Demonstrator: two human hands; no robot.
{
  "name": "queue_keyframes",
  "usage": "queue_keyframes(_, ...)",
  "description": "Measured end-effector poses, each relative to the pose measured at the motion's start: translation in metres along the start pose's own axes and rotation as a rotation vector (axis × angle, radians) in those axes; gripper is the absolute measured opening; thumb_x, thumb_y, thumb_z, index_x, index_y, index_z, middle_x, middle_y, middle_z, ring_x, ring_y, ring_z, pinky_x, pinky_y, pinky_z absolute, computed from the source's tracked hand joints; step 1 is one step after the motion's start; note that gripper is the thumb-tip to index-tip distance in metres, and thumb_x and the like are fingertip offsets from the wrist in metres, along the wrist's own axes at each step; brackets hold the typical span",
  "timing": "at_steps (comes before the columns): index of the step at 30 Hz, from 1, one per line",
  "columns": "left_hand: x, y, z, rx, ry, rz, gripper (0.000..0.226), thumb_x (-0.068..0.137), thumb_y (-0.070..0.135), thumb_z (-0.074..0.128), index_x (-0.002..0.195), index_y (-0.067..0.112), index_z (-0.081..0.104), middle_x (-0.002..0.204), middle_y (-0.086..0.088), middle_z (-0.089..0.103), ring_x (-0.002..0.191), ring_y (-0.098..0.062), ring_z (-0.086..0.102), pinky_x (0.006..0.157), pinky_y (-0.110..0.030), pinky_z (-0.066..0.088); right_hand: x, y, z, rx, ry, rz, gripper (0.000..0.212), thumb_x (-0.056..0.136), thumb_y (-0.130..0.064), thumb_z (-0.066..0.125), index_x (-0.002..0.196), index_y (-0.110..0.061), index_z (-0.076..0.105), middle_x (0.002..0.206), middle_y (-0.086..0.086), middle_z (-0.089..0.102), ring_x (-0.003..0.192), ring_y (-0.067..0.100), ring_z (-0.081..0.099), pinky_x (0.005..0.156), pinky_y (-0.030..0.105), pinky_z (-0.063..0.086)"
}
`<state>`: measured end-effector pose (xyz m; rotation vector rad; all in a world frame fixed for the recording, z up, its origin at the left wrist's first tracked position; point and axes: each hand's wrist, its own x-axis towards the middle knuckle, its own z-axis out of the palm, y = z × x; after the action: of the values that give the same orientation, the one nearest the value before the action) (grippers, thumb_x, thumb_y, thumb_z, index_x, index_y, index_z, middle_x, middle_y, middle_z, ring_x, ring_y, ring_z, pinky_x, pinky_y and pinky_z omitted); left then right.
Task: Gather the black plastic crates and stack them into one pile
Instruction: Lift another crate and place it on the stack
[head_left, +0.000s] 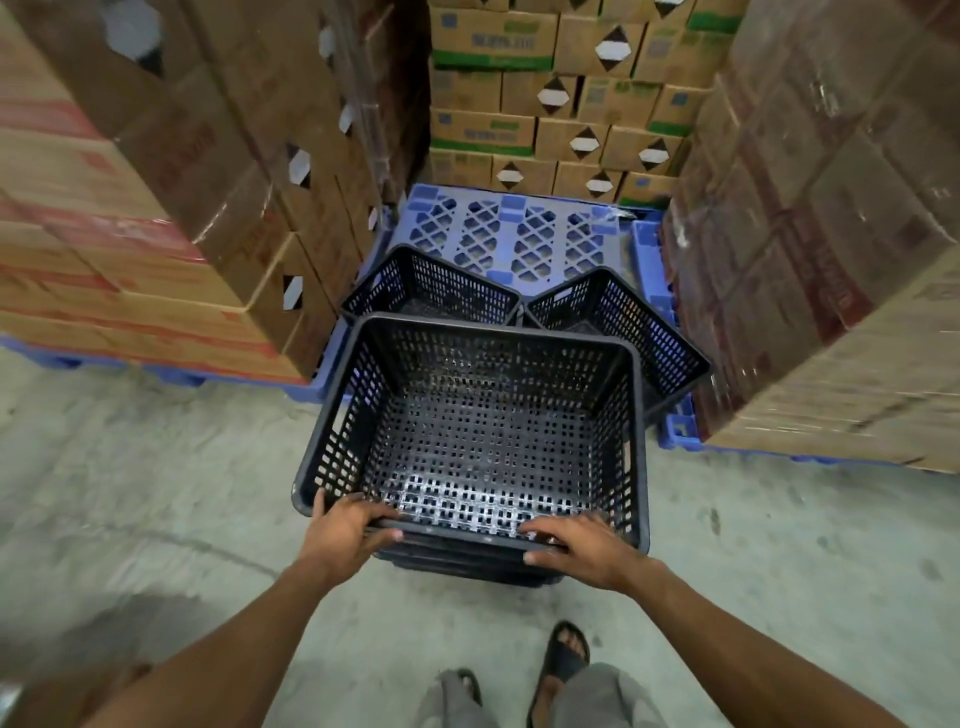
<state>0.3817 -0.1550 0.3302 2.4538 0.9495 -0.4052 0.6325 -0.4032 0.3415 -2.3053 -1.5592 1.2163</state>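
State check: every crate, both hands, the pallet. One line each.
Near black perforated plastic crate: empty, upright, topping nested stack.
Left rear black crate: empty, tilted, on pallet.
Right rear black crate: empty, tilted, on pallet.
Left hand: gripping near rim.
Right hand: gripping near rim.
Blue plastic pallet: front bare.

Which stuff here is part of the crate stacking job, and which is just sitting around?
Part of the job: crate stack gripped by left hand and right hand; left loose crate; right loose crate.

Just there: blue pallet; cardboard boxes; concrete floor.
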Motion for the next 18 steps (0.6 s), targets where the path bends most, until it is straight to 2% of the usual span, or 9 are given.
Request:
queue_keyframes(2,-0.004,0.001,-0.004,-0.016,0.079,-0.001,0.041,0.084,0.064,0.048,0.115,0.042,0.065,0.114,0.016,0.067,0.12,-0.01,0.052,0.114,-0.044,0.006,-0.001,-0.007,0.003,-0.03,0.036,-0.016,0.049,0.096,-0.061,0.033,0.14,-0.043,0.043,0.141,-0.014,0.055,0.127,0.013,0.054,0.108,0.041,0.037)
queue_keyframes(7,-0.011,0.003,-0.009,0.042,0.048,-0.02,0.041,0.09,0.059,0.045,0.123,0.04,0.06,0.126,0.015,0.064,0.124,-0.013,0.049,0.117,-0.047,0.01,-0.006,-0.027,0.002,-0.064,0.074,0.064,0.044,0.1,-0.05,0.033,0.143,-0.044,0.041,0.147,-0.014,0.05,0.133,0.019,0.049,0.106,0.044,0.039)
queue_keyframes(10,-0.01,-0.001,-0.013,0.038,-0.024,-0.048,0.039,0.091,0.059,0.043,0.123,0.043,0.058,0.127,0.013,0.062,0.128,-0.015,0.045,0.118,-0.05,0.003,0.002,-0.04,0.009,-0.064,0.057,0.117,0.043,0.102,-0.042,0.038,0.144,-0.042,0.04,0.15,-0.01,0.047,0.135,0.021,0.047,0.11,0.044,0.035)
queue_keyframes(14,-0.002,0.0,-0.016,0.055,-0.145,-0.069,0.042,0.093,0.06,0.037,0.13,0.044,0.05,0.135,0.008,0.055,0.138,-0.019,0.033,0.116,-0.056,-0.011,0.006,-0.044,0.016,-0.089,0.111,0.21,0.042,0.102,-0.042,0.034,0.145,-0.044,0.038,0.147,-0.005,0.051,0.133,0.023,0.049,0.111,0.046,0.03)
queue_keyframes(18,-0.001,-0.001,-0.021,0.087,-0.262,-0.093,0.048,0.091,0.064,0.033,0.133,0.045,0.047,0.142,0.006,0.05,0.14,-0.024,0.029,0.116,-0.058,-0.011,0.002,-0.05,0.027,-0.077,0.11,0.291,0.042,0.102,-0.044,0.03,0.144,-0.049,0.034,0.148,-0.005,0.048,0.137,0.025,0.039,0.115,0.056,0.014)
